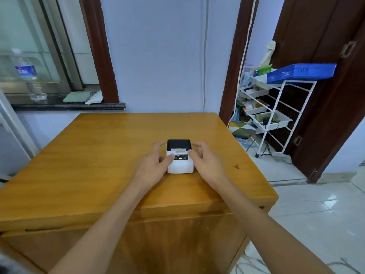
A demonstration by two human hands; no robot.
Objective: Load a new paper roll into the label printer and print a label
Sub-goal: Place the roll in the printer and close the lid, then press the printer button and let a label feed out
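Now steady the label printer between both open hands, left hand and right hand; left thumb presses the button panel lightly.

Tabletop: varnished wood, honey-coloured, smooth, soft sheen, visible grain, one small dark blemish near right edge. Label printer: plastic; white lower body smooth, semi-matt; black top cover matt. Paper strip at printer slot: white, matt. Floor: pale tiles, glossy, reflective. Bottle on sill: clear plastic. Basket on rack: blue perforated plastic.
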